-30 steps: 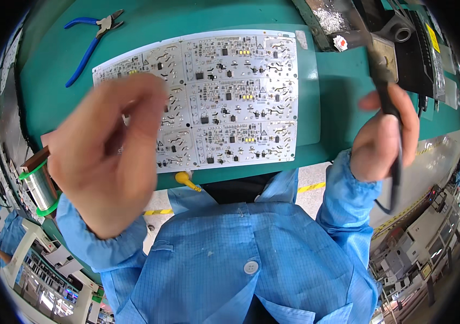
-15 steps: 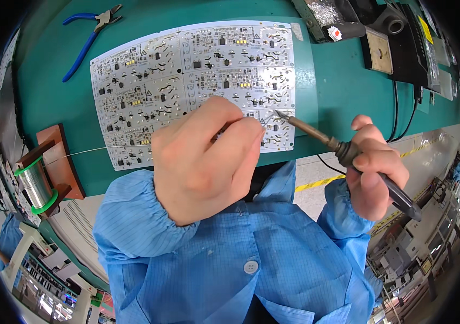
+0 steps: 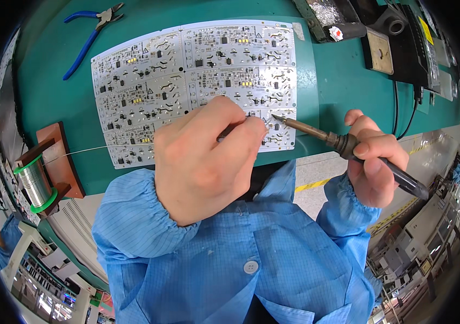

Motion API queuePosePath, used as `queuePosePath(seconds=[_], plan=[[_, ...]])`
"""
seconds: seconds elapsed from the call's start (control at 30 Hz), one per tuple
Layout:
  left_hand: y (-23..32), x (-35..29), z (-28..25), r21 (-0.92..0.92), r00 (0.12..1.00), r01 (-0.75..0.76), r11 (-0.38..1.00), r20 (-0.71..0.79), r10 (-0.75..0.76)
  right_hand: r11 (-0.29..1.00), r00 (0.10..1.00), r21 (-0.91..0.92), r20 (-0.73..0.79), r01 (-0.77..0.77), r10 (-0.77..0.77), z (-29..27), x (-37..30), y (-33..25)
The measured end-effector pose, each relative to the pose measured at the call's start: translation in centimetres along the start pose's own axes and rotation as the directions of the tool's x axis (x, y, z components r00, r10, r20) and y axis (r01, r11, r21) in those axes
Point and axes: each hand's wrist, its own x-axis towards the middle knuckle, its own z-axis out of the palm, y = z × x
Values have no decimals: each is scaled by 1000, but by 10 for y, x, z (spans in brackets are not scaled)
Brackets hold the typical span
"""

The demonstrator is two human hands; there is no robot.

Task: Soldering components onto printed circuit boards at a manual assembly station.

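The left hand [image 3: 203, 159] pinches solder wire [image 3: 87, 150] over the white circuit board panel [image 3: 197, 70] on the green bench, the right hand [image 3: 376, 162] grips the soldering iron [image 3: 316, 132]; tip and wire should meet steadily on one pad.

Yellow label [image 3: 428, 29], far right

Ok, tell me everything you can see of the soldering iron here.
The soldering iron has a dark handle, a brownish metal collar and a slim bronze-coloured shaft that tapers to a point. The right hand grips it like a pen, and it slants up-left. Its tip sits on the white circuit board panel, beside the left hand's fingertips.
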Motion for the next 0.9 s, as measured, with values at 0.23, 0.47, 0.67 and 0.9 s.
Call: queuePosePath(seconds=[0.23, 0.47, 0.67, 0.9], plan=[[4, 1, -33, 168, 997, 81, 982, -25, -78, 996, 996, 34, -18, 87, -86, -1, 6, 6], [-24, -16, -90, 394, 952, 305, 867, -121, -280, 980, 956, -96, -223, 174, -192, -1, 6, 16], [-71, -39, -100, 141, 803, 558, 818, -341, -489, 799, 932, -579, -356, -161, -70, 25, 36, 32], [-66, -38, -86, -23, 798, 558, 829, -260, -544, 922, 922, -369, -386, -118, -37, 58, 28, 30]])
